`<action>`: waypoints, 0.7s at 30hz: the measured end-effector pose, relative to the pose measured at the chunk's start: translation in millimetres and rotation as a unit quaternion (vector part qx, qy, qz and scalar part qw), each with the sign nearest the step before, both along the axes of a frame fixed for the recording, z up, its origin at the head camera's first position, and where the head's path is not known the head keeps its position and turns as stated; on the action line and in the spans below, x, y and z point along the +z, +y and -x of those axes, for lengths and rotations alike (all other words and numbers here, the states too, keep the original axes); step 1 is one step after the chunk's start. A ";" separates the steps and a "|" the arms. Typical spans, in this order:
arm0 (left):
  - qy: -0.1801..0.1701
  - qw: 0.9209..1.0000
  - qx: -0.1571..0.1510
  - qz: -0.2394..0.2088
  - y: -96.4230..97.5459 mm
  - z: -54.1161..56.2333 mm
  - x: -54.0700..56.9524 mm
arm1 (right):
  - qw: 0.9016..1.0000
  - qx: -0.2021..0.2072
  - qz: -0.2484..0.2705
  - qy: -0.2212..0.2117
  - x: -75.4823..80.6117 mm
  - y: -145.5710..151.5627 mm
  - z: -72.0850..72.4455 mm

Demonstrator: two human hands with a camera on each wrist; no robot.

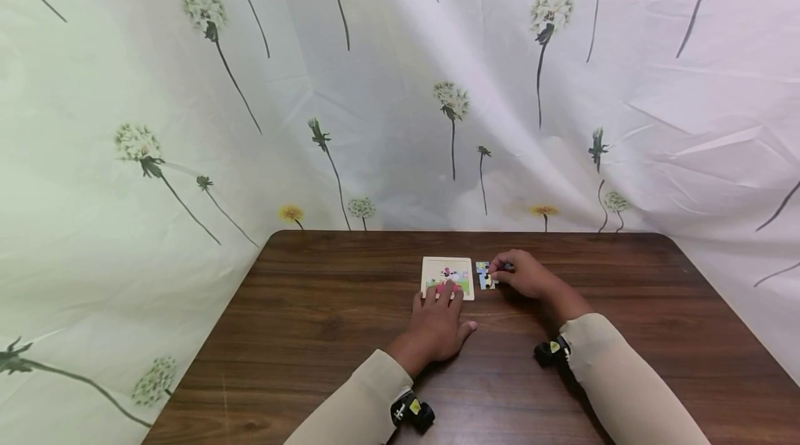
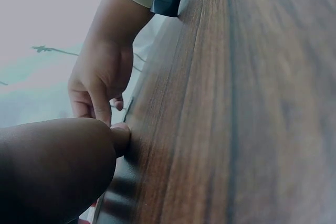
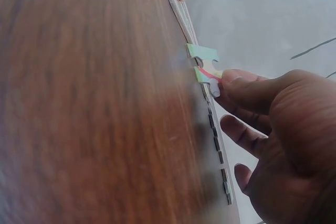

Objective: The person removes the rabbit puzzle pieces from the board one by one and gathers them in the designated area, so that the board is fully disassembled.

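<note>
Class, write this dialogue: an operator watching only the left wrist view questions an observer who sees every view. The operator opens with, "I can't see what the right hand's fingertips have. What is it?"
Observer: The right wrist view shows the right hand pinching a puzzle piece.
Operator: And what are the left hand's fingers resting on?
Observer: In the head view, on a pale-framed picture board.
Operator: Are there other pieces nearby?
Observer: Yes, loose pieces lie on the table to the right of the board.

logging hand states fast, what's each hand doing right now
Left hand: open, resting on the puzzle board.
Right hand: closed, pinching a puzzle piece.
</note>
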State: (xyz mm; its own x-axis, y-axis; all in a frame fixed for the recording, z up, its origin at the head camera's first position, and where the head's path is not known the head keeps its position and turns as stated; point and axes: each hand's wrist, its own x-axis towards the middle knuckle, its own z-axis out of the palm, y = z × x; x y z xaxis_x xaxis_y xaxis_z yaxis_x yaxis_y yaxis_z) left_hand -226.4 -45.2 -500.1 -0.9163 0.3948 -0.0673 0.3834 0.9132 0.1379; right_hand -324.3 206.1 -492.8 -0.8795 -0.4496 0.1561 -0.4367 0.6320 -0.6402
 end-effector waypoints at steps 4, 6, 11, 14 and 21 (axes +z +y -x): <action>0.000 1.000 0.001 -0.007 0.5 1.1 -2.3 | 1.000 -0.001 -0.003 0.016 -1.2 1.5 -0.3; 0.002 1.000 0.001 -0.007 0.6 0.8 -2.4 | 1.000 -0.004 -0.004 0.027 -1.9 1.8 -0.4; 0.003 1.000 -0.001 -0.007 0.4 -0.6 0.2 | 0.999 -0.011 -0.019 0.036 -2.6 2.6 -0.3; -0.002 1.000 -0.002 -0.010 0.0 -1.6 1.9 | 0.998 -0.016 -0.040 0.033 -2.6 3.8 -1.2; 0.007 1.000 -0.004 -0.011 -0.8 -2.3 0.6 | 0.998 -0.019 -0.051 0.031 -3.0 4.1 -4.3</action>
State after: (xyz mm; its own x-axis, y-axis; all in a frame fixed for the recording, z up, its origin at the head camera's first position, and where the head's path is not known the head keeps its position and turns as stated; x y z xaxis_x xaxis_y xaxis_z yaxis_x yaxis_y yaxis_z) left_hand -224.1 -46.0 -499.5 -0.9139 0.4033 -0.0457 0.3927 0.9070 0.1522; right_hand -320.0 210.2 -495.9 -0.8864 -0.4324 0.1655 -0.4477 0.7091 -0.5447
